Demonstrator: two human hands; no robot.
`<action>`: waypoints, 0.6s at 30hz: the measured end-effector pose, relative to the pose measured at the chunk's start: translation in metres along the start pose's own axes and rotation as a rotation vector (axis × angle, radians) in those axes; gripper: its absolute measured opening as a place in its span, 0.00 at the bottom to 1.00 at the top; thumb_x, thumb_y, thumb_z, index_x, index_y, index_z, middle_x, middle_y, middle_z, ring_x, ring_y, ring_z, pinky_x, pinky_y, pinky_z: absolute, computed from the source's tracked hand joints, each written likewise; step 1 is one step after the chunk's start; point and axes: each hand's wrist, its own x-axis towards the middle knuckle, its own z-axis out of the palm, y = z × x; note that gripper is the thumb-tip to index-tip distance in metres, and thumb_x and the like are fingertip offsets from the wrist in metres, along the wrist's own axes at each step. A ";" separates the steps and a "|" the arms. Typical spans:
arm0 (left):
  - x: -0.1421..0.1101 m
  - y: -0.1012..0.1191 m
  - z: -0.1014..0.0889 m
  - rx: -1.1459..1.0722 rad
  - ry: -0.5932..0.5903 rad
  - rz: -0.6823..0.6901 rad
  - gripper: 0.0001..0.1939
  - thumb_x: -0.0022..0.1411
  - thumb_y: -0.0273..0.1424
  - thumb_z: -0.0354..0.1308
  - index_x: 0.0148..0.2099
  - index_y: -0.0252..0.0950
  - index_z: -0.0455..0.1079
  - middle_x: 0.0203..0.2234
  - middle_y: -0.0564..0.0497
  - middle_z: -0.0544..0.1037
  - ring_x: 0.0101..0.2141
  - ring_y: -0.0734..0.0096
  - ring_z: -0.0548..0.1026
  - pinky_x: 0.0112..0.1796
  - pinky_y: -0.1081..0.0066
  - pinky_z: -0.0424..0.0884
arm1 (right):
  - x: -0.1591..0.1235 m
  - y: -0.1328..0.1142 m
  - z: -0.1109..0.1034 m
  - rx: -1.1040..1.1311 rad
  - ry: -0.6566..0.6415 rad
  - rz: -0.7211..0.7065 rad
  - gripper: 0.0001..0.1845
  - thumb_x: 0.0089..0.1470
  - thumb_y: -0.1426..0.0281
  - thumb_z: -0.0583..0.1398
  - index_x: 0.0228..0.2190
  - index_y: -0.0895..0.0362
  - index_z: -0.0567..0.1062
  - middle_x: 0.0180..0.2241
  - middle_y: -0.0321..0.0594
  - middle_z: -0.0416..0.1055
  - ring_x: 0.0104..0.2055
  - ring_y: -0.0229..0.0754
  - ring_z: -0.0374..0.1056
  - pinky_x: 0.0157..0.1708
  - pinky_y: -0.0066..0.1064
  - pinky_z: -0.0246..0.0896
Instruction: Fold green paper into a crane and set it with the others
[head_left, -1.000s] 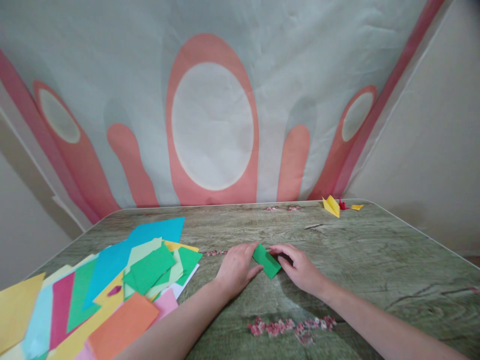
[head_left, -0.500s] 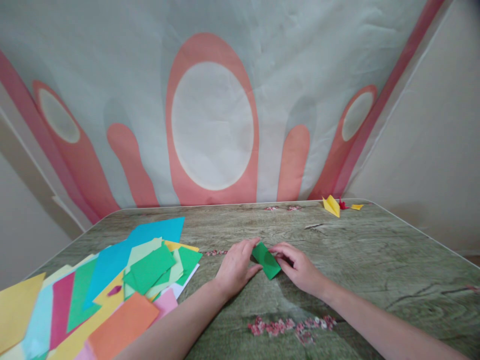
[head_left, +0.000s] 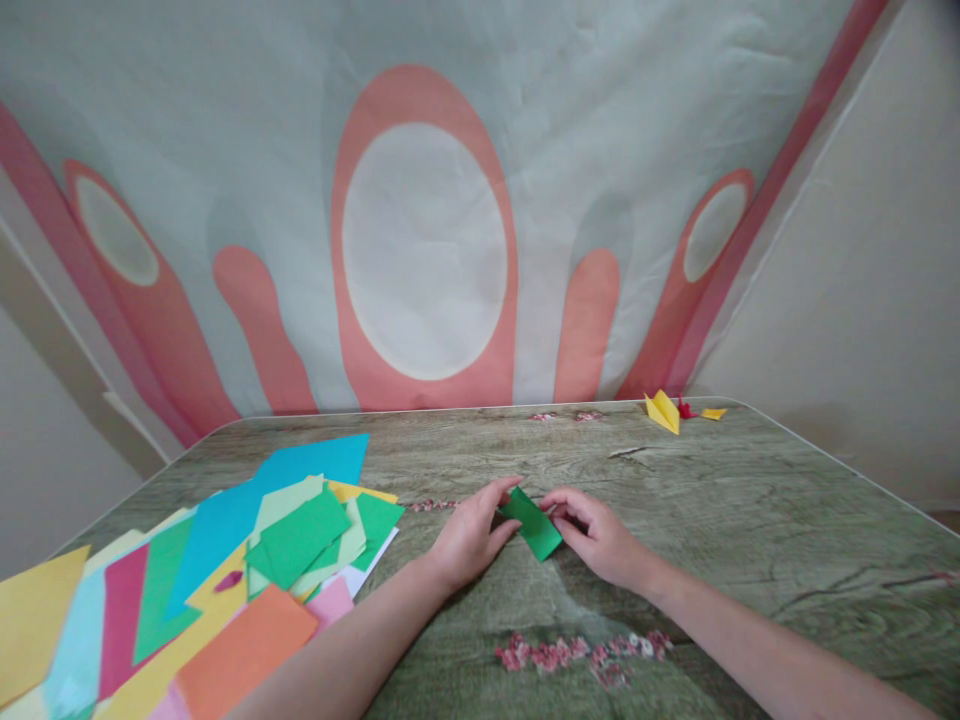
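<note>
A small green rectangle of paper [head_left: 534,526] lies slantwise between my hands, just over the wood-patterned table [head_left: 720,560]. My left hand [head_left: 472,538] pinches its left edge, thumb in front and fingers behind. At the paper's right edge, my right hand [head_left: 594,532] grips it between thumb and curled fingers. Whether the paper is folded in layers cannot be made out.
Coloured sheets overlap at the left, among them a blue sheet [head_left: 315,462], green pieces [head_left: 300,538] and an orange sheet [head_left: 246,650]. At the far right edge sit a yellow folded paper plane [head_left: 663,412] and a small red folded piece [head_left: 686,408]. A printed backdrop [head_left: 427,250] rises behind.
My left thumb has shifted slightly up along the green paper, and the paper has tilted a little. My right hand stays nearly in place.
</note>
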 end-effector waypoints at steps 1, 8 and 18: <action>0.000 0.000 0.000 -0.023 0.002 -0.005 0.27 0.58 0.27 0.55 0.58 0.42 0.52 0.43 0.49 0.71 0.42 0.68 0.70 0.45 0.66 0.66 | 0.000 0.000 0.000 -0.014 -0.006 -0.012 0.12 0.54 0.75 0.52 0.41 0.55 0.69 0.36 0.39 0.69 0.35 0.38 0.67 0.37 0.31 0.64; 0.002 0.008 -0.005 -0.165 -0.014 -0.004 0.24 0.59 0.24 0.51 0.57 0.40 0.54 0.37 0.51 0.70 0.39 0.71 0.69 0.44 0.66 0.66 | -0.001 -0.002 -0.003 -0.051 -0.059 -0.054 0.19 0.53 0.77 0.51 0.47 0.54 0.67 0.41 0.40 0.70 0.39 0.39 0.66 0.42 0.33 0.63; 0.004 0.007 -0.009 -0.318 -0.029 0.006 0.26 0.56 0.20 0.50 0.57 0.38 0.53 0.39 0.50 0.69 0.42 0.71 0.69 0.47 0.67 0.66 | 0.003 -0.003 -0.011 -0.138 -0.154 -0.157 0.18 0.51 0.80 0.51 0.40 0.54 0.74 0.39 0.41 0.71 0.42 0.41 0.66 0.45 0.34 0.61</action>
